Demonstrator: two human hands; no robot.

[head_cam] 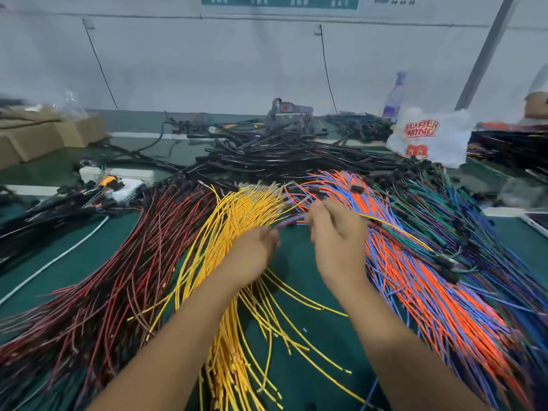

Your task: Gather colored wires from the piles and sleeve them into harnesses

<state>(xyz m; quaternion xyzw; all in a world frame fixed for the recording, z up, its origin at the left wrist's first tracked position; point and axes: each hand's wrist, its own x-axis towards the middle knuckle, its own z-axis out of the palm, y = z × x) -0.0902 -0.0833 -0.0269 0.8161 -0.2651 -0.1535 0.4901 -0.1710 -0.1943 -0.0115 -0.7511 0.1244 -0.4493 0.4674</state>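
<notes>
Fanned across the green table lie piles of wires: dark red [118,277], yellow [234,336], orange and purple [415,280], green and blue [474,221]. My left hand [252,253] grips one end of a small bundle of purple and orange wires [289,222] above the table. My right hand [338,232] pinches the same bundle from the right, with a single yellow wire [394,228] running off from its fingers. Whether a sleeve is on the bundle is too blurred to tell.
A heap of black sleeved harnesses [281,155] lies behind the wire piles. Cardboard boxes [44,134] stand at the back left, a white plastic bag [430,137] and a bottle [393,96] at the back right. Another person's arm [536,105] shows at the right edge.
</notes>
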